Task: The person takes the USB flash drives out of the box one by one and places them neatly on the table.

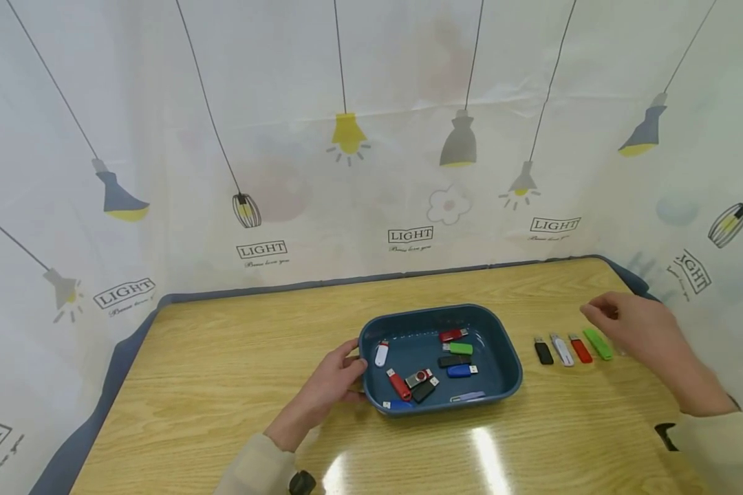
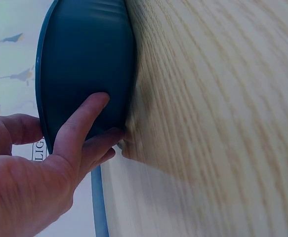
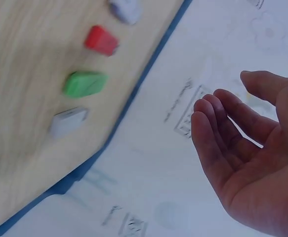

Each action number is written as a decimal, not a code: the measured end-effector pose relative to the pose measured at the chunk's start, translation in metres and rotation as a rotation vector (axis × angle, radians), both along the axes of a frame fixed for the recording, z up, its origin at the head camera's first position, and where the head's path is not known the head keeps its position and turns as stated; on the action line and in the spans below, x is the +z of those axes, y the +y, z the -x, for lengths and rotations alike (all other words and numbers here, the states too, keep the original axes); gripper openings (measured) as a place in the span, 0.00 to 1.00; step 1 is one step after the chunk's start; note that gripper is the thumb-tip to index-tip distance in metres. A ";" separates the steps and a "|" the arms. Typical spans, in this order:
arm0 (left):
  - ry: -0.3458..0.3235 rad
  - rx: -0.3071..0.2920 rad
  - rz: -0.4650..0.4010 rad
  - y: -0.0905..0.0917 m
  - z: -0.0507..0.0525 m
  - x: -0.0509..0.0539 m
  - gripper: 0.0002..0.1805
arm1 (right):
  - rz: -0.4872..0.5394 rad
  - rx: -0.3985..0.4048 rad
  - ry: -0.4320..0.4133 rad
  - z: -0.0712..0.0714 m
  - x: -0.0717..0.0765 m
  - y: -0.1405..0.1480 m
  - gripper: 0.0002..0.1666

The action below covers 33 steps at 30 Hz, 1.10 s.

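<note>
A dark blue plastic basin [image 1: 509,375] stands on the wooden table with several USB sticks in it, among them a red one [image 1: 399,385], a green one [image 1: 461,348] and a white one [image 1: 381,354]. My left hand [image 1: 331,377] grips its left end, fingers on the outer wall [image 2: 84,64]. My right hand [image 1: 647,330] hovers, fingers loosely bent and holding nothing, by a row of USB sticks: black [image 1: 543,351], whitish [image 1: 562,350], red [image 1: 581,349] and green [image 1: 598,344]. In the right wrist view a white stick [image 3: 68,122] ends the row; my hand mostly hides it from the head view.
The light wooden table [image 1: 235,364] reaches back to a pale curtain [image 1: 371,206] printed with hanging lamps. A blue border strip [image 1: 347,280] runs along the table's far edge. Black bands show at both sleeves [image 1: 718,447].
</note>
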State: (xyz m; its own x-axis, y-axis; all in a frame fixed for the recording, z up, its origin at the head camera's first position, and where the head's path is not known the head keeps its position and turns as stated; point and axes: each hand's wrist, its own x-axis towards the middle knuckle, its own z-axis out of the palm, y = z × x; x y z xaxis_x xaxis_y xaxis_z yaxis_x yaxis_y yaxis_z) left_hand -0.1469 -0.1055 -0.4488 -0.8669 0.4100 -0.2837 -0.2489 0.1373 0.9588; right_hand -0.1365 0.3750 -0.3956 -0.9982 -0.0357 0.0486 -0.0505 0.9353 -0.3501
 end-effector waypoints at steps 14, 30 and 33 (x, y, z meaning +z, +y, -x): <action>0.003 -0.004 -0.005 -0.001 0.000 0.000 0.31 | -0.002 0.137 0.079 0.002 0.028 -0.068 0.23; -0.005 0.004 -0.030 -0.001 -0.001 0.000 0.31 | -0.012 0.310 0.126 0.023 0.041 -0.168 0.13; -0.008 0.002 -0.036 -0.001 0.000 0.000 0.31 | -0.037 0.361 0.138 0.028 0.035 -0.183 0.11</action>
State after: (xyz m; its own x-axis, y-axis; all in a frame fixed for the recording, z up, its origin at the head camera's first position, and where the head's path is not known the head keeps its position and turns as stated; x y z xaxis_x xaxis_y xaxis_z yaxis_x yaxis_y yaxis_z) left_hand -0.1465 -0.1064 -0.4485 -0.8656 0.4183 -0.2753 -0.2564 0.1021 0.9612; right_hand -0.1648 0.1920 -0.3605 -0.9050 -0.3882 0.1741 -0.4236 0.8605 -0.2832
